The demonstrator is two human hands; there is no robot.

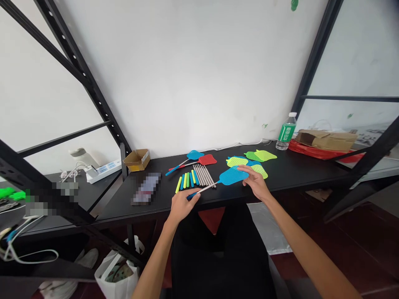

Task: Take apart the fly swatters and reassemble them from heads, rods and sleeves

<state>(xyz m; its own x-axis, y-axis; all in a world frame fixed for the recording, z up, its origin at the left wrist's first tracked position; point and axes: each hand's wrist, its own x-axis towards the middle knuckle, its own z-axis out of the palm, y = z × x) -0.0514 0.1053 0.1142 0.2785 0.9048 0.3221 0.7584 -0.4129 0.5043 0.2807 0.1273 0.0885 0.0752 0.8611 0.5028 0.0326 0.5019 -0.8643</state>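
Observation:
My left hand (pixel 181 204) is closed round the blue grip of a blue fly swatter (pixel 231 176), whose metal rod runs up and right to its mesh head. My right hand (pixel 255 180) pinches the right edge of that head. Both hands hold it just above the black table (pixel 296 172). Under and behind the head lie loose yellow, green and blue swatter heads (pixel 261 155). Left of it are a bundle of metal rods (pixel 204 175) and several coloured handle grips (pixel 186 181).
Two assembled swatters, blue (pixel 187 159) and red (pixel 202 160), lie further back. A small cardboard box (pixel 137 160) stands at the back left, a green-labelled water bottle (pixel 286 132) and a red tray with a cardboard piece (pixel 327 143) at the back right. Black rack posts frame both sides.

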